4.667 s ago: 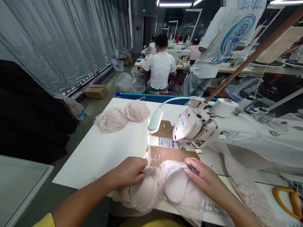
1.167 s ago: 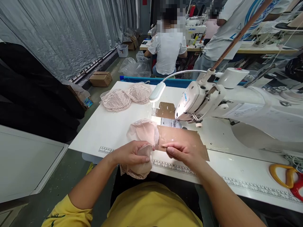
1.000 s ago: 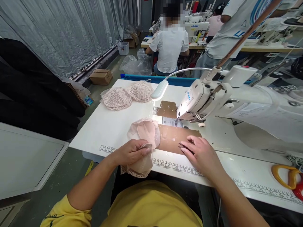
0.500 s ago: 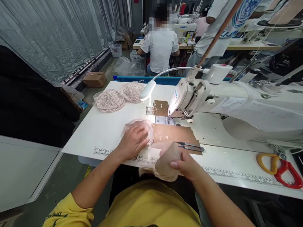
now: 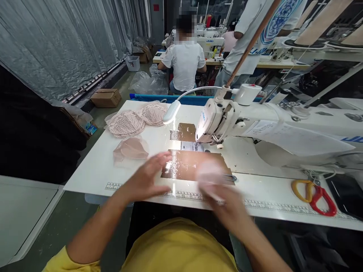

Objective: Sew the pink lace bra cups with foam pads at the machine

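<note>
My left hand is open above the front of the white table, thumb and fingers apart with nothing in them. In my right hand is a pale pink bra cup, smeared by motion, held over the brown taped patch. A single sheer-edged bra cup piece lies to the left of my left hand. Behind it rests a pair of lace bra cups. Thread snips lie partly hidden behind the blurred cup. The sewing machine's needle area is beyond the patch.
The white sewing machine spans the right side, with a lamp beside its head. Scissors with yellow and red handles and a dark phone-like object lie at right. A seated person and a standing person are beyond.
My left hand has let go of the sheer-edged cup piece, which now lies farther left on the table. My right hand has raised the other cup from the table's front edge.
</note>
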{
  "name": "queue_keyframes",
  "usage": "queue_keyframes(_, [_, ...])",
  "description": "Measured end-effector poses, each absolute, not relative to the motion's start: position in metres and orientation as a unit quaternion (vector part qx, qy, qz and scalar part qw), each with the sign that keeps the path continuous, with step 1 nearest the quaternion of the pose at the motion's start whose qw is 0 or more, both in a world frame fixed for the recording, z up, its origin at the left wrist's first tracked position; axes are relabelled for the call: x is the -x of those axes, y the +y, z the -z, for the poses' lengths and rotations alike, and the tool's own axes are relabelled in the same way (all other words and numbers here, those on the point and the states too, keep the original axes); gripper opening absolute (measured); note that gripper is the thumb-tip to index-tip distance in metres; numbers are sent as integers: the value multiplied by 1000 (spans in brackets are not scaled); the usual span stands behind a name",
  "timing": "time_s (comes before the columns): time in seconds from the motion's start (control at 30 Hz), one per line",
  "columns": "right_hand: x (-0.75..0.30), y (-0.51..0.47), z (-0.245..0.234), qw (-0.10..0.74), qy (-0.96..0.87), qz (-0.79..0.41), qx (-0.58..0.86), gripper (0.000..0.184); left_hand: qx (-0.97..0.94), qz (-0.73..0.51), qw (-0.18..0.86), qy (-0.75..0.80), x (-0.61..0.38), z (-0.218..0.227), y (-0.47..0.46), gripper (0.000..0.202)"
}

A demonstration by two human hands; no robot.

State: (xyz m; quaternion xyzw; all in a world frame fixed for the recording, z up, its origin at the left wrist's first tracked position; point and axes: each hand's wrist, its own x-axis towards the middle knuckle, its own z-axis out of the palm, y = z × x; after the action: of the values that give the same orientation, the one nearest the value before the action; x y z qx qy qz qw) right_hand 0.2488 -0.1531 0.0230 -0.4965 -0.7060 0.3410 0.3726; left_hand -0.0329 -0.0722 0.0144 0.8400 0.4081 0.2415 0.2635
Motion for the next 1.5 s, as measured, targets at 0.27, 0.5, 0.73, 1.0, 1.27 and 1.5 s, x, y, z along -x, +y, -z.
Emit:
queue_keyframes(0.27, [-220, -125, -21, 463, -771, -133, 417, 22, -722, -274, 439, 460, 10, 3, -93, 28])
queue_keyframes(0.5, [-228, -107, -19, 357, -703, -347, 508, 4, -654, -251, 651, 291, 22, -15, -104, 41])
queue_keyframes(0.73, [-209, -113, 6, 243, -537, -750, 300, 24, -727, -239, 549, 337, -10, -21, -101, 77])
queue_keyframes(1.0, [-228, -105, 8, 332, -427, -732, 414, 36, -541, -186, 736, 362, -3, 0, -89, 40])
queue_keyframes(1.27, [-231, -89, 10, 374, -569, -579, 448, 31, -570, -267, 677, 381, -17, 6, -85, 32])
queue_keyframes(1.5, [-239, -86, 9, 354, -573, -584, 454, 34, -424, -366, 733, 386, -21, 11, -83, 34])
